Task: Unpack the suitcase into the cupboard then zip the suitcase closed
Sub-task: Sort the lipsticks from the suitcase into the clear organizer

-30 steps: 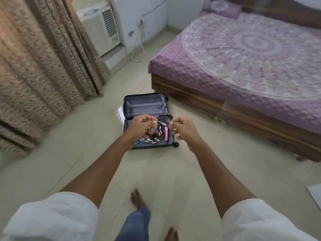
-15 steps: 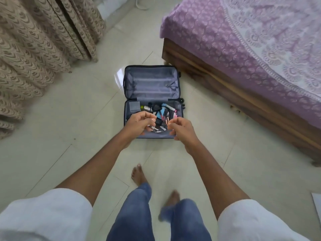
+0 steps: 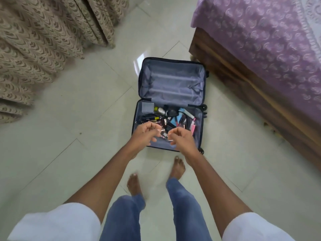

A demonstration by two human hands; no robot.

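A small dark suitcase [image 3: 201, 134] lies open on the tiled floor. Its far half [image 3: 170, 80] shows only bare grey lining. The near half holds a heap of small cosmetics [image 3: 173, 117], a grey box [image 3: 147, 107] at the far left corner and a pink tube [image 3: 193, 126] on the right. My left hand [image 3: 145, 134] and my right hand [image 3: 183, 139] hover side by side over the near half. Their fingers are loosely curled, and I see nothing held in them. No cupboard is in view.
A wooden bed frame [image 3: 243, 80] with a purple cover [image 3: 260, 35] stands right of the suitcase. Patterned beige curtains [image 3: 43, 32] hang at the left. My bare feet [image 3: 178, 166] stand on the tiles just before the suitcase.
I have walked up to the suitcase and now look down into it. Both hands stay raised close together, now over its near half.
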